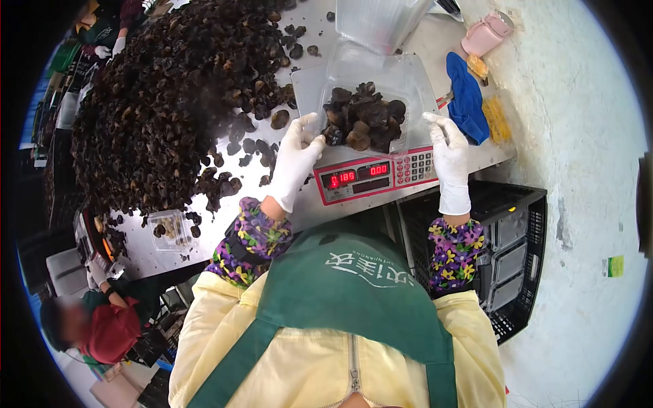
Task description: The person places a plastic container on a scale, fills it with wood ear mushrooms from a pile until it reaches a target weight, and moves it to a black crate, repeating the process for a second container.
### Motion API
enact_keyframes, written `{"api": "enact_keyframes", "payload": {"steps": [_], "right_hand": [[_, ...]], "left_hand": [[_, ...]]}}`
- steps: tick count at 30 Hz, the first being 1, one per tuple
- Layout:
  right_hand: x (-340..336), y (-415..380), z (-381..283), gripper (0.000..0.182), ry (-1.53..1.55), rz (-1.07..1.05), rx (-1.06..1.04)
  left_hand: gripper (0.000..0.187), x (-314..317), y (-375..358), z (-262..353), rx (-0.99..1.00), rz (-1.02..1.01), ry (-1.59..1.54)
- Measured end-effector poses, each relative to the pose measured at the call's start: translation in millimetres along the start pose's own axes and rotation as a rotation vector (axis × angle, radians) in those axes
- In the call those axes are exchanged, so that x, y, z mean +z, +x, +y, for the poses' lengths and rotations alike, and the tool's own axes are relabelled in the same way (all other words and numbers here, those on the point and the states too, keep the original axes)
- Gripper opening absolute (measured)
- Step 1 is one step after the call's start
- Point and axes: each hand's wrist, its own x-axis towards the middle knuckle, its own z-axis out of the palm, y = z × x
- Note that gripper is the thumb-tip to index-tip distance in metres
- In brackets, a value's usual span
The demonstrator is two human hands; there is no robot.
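Clearly the clear plastic tray (371, 102) sits on the scale (381, 173), part filled with a dark heap of what look like dried mushrooms (364, 122), its hinged lid standing open behind it. Both hands wear white gloves: the left hand (296, 160) has its fingers spread against the tray's left edge, fingertips touching the rim or the nearest mushrooms, and the right hand (449, 146) stands open just beside the right edge, clamped on nothing. I judge the tray to be light, thin and springy, apt to buckle if pinched at one corner, so it would best be taken by both long sides or from underneath; the mushrooms look brittle, light and loose, likely to spill or crumble under pressure. Whether the left fingertips pinch a piece cannot be told, since the glove hides the contact. The scale's red digits are small and only partly legible. A great pile (170, 102) of the same mushrooms spreads over the table (156, 251) to the left, its far edge cut off. A blue cloth (467, 98) lies right of the scale, a black crate (507, 258) stands below, and another person (102, 326) shows blurred at lower left.
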Motion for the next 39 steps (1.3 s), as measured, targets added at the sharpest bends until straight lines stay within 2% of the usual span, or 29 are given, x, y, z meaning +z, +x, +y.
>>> {"api": "enact_keyframes", "payload": {"steps": [2, 5, 6, 9, 11, 13, 14, 15, 18, 21, 22, 23, 25, 27, 30, 32, 33, 36, 37, 39], "right_hand": [[0, -5, -7, 0.020, -0.039, -0.008, -0.008], [0, -9, 5, 0.020, -0.046, 0.001, -0.027], [1, -10, 7, 0.020, -0.044, 0.002, -0.028], [1, -9, 6, 0.020, -0.028, -0.010, -0.009], [0, -8, -5, 0.020, -0.071, -0.011, -0.037], [1, -10, -11, 0.020, -0.066, -0.013, -0.008], [1, -12, -13, 0.020, -0.062, -0.014, 0.022], [-1, -14, -12, 0.020, -0.064, -0.009, 0.023], [-5, -20, -6, 0.020, -0.075, 0.012, -0.009], [-12, -23, 1, 0.019, -0.002, 0.006, 0.102], [-13, -21, 1, 0.019, -0.022, 0.006, 0.058], [-12, -21, 1, 0.019, -0.042, 0.004, 0.014], [-7, -18, 1, 0.019, -0.022, -0.002, 0.007], [-2, -15, -1, 0.019, -0.053, -0.024, 0.006], [3, -13, -11, 0.019, -0.067, -0.050, 0.045], [5, -11, -5, 0.019, -0.035, -0.059, 0.013], [5, -11, -1, 0.019, -0.002, -0.059, -0.014], [3, -10, 8, 0.020, 0.012, -0.067, 0.004], [1, -10, 8, 0.020, 0.009, -0.067, 0.006], [-2, -10, 4, 0.021, -0.077, -0.071, 0.014]], "left_hand": [[0.044, -5, -2, 0, 0.026, 0.020, 0.121], [0.037, -7, -1, 1, 0.439, 0.287, 0.493], [0.035, -5, 3, 14, 0.536, 0.318, 0.530], [0.037, 5, 23, 34, 0.608, 0.236, 0.705], [0.032, 18, 36, 38, 0.651, 0.260, 0.743], [0.020, 27, 46, 34, 0.737, 0.167, 0.751], [0.012, 30, 50, 33, 0.723, 0.173, 0.685], [0.012, 29, 49, 35, 0.726, 0.169, 0.684], [0.013, 11, 50, 34, 0.637, 0.124, 0.437], [0.011, -13, 38, 37, 0.118, -0.076, -0.541], [0.013, -23, 52, 18, 0.128, -0.158, -0.667], [0.013, -30, 62, -3, 0.126, -0.156, -0.667], [0.018, -37, 63, -6, 0.028, -0.337, -0.948], [0.022, -20, 58, -7, -0.122, -0.182, -1.137], [0.024, -23, 46, 9, -0.084, -0.273, -1.242], [0.026, -31, 35, 22, -0.240, -0.038, -1.254], [0.029, -37, 32, 24, -0.246, 0.032, -1.194], [0.035, -61, 29, 9, -0.178, -0.091, -1.152], [0.032, -63, 28, 9, -0.213, -0.070, -1.146], [0.029, -57, 17, 16, -0.337, 0.182, -1.047]]}}
